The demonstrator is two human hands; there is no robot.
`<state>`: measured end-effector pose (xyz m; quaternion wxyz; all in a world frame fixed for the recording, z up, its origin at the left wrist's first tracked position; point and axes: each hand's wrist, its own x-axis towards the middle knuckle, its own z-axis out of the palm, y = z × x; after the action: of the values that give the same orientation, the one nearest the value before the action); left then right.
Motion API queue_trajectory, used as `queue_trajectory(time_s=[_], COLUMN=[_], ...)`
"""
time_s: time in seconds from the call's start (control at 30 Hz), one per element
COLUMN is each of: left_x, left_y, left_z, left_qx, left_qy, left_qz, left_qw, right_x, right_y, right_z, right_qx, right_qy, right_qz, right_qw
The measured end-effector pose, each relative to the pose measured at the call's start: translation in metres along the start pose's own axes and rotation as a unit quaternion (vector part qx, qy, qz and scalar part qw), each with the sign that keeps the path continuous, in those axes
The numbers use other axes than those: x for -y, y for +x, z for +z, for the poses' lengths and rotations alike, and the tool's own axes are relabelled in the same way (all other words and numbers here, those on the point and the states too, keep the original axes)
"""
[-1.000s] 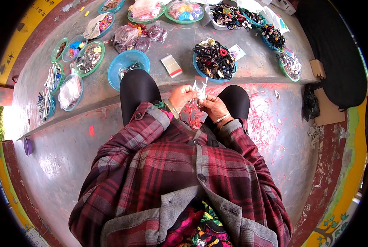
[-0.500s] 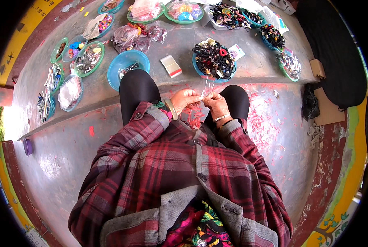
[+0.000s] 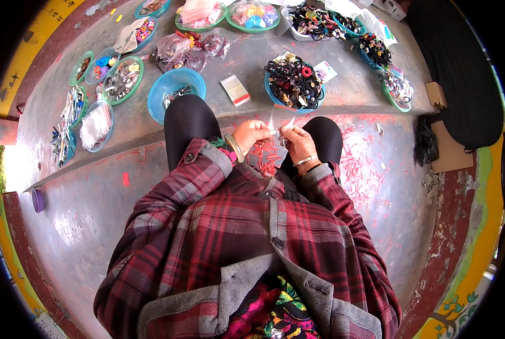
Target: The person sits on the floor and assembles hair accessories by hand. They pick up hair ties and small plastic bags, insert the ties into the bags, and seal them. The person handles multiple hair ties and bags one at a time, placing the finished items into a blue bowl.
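Between my knees, both hands pinch a small clear plastic bag [image 3: 271, 122] with a whitish sheen. My left hand [image 3: 251, 137], with a pale bangle at the wrist, closes thumb and forefinger on its left side. My right hand [image 3: 299, 143], wearing a silvery bracelet, grips the right side, a small gap from the left fingertips. Something small and shiny shows below the right fingertips, too small to name. Red strips [image 3: 267, 166] lie in my lap under the hands. Just beyond the hands stands a blue basin of black hair ties [image 3: 295, 83].
On the raised ledge are a blue bowl [image 3: 176, 82] with small packets, a white-and-red box [image 3: 235, 91], and a plastic bag of red beads [image 3: 187, 51]. Several trays of trinkets line the left and far sides. Red scraps [image 3: 362, 164] litter the floor at right, near cardboard [image 3: 454, 148].
My fingertips have drawn slightly apart. The bag, upright with a red upper edge before, now shows as two whitish points, one by each hand. My arms have barely moved.
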<state>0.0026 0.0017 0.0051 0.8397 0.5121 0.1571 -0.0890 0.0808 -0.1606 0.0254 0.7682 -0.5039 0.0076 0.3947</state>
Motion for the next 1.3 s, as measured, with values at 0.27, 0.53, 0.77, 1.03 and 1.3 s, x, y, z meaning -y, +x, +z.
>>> queue_trajectory(time_s=[0.27,0.53,0.77,1.03,1.3], left_x=[0.0,0.002,0.007,-0.007,-0.006], left_y=[-0.001,-0.004,-0.006,-0.001,0.0], left_z=[0.003,0.02,0.022,0.004,-0.001], left_qx=[-0.008,-0.09,-0.011,-0.041,-0.021], left_qy=[0.085,0.215,-0.044,-0.03,0.048], left_qz=[-0.001,0.127,0.011,0.02,0.028], left_qw=[0.996,0.964,0.999,0.998,0.998], right_x=[-0.009,-0.014,-0.005,-0.014,-0.001], right_y=[0.006,0.007,-0.004,0.012,-0.002], right_z=[-0.007,0.0,0.018,-0.004,0.003], right_qx=[-0.039,-0.116,-0.066,-0.068,-0.014], right_qy=[-0.113,-0.336,-0.61,-0.27,-0.199], right_qz=[-0.079,-0.168,-0.32,-0.232,-0.067], right_qw=[0.99,0.92,0.722,0.932,0.978])
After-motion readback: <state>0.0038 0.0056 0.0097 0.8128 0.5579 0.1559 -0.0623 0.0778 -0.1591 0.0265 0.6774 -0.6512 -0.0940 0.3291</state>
